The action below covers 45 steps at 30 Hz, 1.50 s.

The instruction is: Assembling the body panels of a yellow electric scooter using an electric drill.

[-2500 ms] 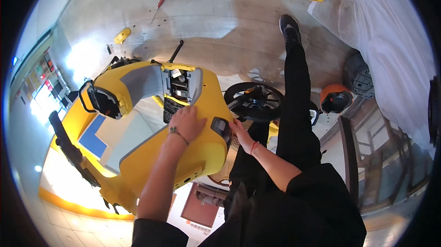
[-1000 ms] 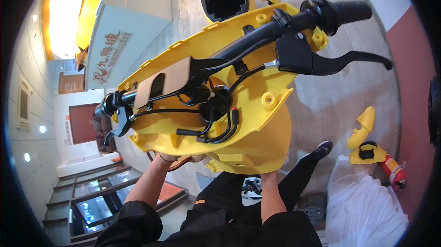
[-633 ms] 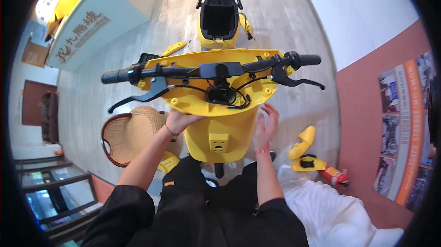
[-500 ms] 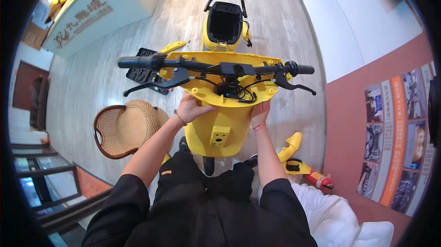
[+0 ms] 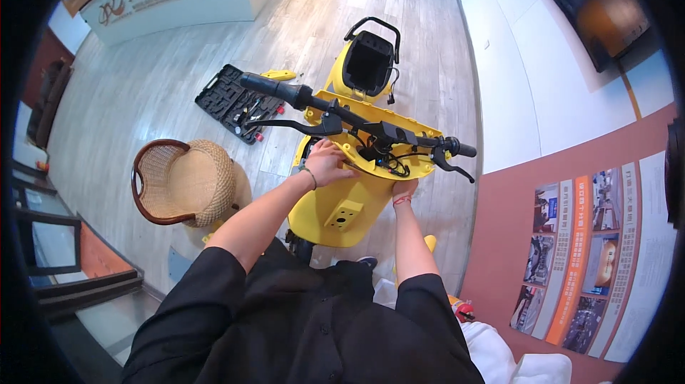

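The shell (image 5: 349, 195) stands between my grips, below the handlebar (image 5: 353, 118), which slants far-left to near-right; my left grip (image 5: 328, 164), half curled, touches the shell's left side, my right grip (image 5: 404, 190) its right, fingers hidden; how firmly either holds I cannot tell; the chair (image 5: 196, 184) stands leftward.

Front panel (image 5: 314, 216) appears to be moulded yellow plastic, smooth with a low gloss; handlebar (image 5: 348, 115) is black with a slight sheen, its grip (image 5: 267, 86) matt. Chair (image 5: 215, 180) is rough woven wicker with a smooth, glossy brown rim (image 5: 143, 208). Floor (image 5: 135, 105) shows pale wood-grain planks with a sheen, tool case (image 5: 222, 98) dull black plastic, shirt (image 5: 325, 327) matt black cloth.
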{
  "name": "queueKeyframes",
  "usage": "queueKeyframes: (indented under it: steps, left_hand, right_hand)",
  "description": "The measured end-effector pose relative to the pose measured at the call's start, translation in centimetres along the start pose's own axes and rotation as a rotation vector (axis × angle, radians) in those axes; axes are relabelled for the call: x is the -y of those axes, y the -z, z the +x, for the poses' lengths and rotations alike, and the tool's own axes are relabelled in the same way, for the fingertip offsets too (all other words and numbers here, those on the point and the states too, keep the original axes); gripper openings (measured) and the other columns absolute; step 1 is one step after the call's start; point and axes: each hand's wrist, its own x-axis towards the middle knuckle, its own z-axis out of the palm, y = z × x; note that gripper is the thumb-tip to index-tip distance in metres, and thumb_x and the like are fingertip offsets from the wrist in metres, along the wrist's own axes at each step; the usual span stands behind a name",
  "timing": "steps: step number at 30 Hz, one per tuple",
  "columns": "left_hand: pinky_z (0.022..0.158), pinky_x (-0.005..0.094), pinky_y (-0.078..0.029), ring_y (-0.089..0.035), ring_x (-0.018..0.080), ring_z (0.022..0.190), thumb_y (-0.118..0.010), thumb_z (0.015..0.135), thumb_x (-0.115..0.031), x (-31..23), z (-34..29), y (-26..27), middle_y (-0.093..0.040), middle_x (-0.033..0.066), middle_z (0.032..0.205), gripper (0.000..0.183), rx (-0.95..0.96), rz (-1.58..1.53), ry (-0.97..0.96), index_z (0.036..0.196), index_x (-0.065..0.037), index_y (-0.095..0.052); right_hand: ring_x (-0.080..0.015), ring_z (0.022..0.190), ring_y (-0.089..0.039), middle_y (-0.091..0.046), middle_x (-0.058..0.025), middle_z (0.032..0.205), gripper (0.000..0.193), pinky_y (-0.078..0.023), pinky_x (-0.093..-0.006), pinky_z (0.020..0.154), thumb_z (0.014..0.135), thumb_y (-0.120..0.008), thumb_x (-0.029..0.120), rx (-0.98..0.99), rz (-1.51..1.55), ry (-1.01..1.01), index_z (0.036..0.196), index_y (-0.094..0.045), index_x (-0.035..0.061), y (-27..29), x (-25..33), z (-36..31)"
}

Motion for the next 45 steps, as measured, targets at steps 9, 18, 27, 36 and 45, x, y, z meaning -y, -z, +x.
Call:
queueKeyframes:
  steps: [9,18,27,36,45]
  left_hand:
    - [0.099,0.04,-0.037,-0.048,0.03,0.115,-0.066,0.078,-0.039,3.0,-1.3,0.9,-0.058,0.011,0.113,0.041,-0.003,-0.202,-0.124,0.105,-0.008,-0.064]
    - [0.096,0.0405,-0.038,-0.046,0.0253,0.115,-0.067,0.073,-0.047,0.3,-1.0,-0.2,-0.058,0.0058,0.11,0.044,-0.01,-0.02,0.02,0.1,-0.012,-0.065]
    - [0.093,0.037,-0.04,-0.048,0.0253,0.112,-0.068,0.073,-0.044,0.7,-0.4,0.7,-0.059,0.0052,0.108,0.039,0.056,0.034,0.013,0.095,-0.012,-0.067]
    - [0.105,0.0355,-0.034,-0.042,0.0273,0.126,-0.08,0.068,-0.04,8.4,-4.0,-0.6,-0.045,0.017,0.135,0.091,0.138,-0.549,0.363,0.139,-0.007,-0.034]
    - [0.103,0.0325,-0.034,-0.044,0.0262,0.122,-0.083,0.064,-0.036,6.4,-1.6,-1.1,-0.048,0.0157,0.13,0.091,0.013,-0.808,0.162,0.134,-0.002,-0.038]
  right_hand:
    - [-0.0317,0.111,-0.054,-0.059,-0.0184,0.118,0.034,-0.042,-0.0365,0.095,0.081,-0.064,0.016,0.373,-1.739,0.01,0.111,-0.061,0.0024,-6.1,9.3,-3.6]
    - [-0.0276,0.104,-0.058,-0.063,-0.0113,0.113,0.045,-0.044,-0.0361,0.09,0.075,-0.075,0.029,0.812,-2.027,0.123,0.112,-0.062,0.0056,-7.9,10.5,-1.9]
    - [-0.0205,0.106,-0.057,-0.062,-0.006,0.115,0.052,-0.045,-0.0324,0.091,0.068,-0.083,0.024,0.773,-1.693,-0.083,0.112,-0.061,0.0071,-6.0,10.3,0.1]
    - [-0.0278,0.108,-0.056,-0.062,-0.0115,0.116,0.041,-0.043,-0.0355,0.091,0.078,-0.073,0.026,0.7,-1.733,-0.207,0.113,-0.063,0.0081,-7.3,10.2,-1.6]
    - [-0.0398,0.105,-0.051,-0.056,-0.0205,0.109,0.032,-0.04,-0.0437,0.092,0.084,-0.063,0.016,0.565,-2.085,0.546,0.109,-0.057,-0.0023,-9.0,5.7,-9.9]
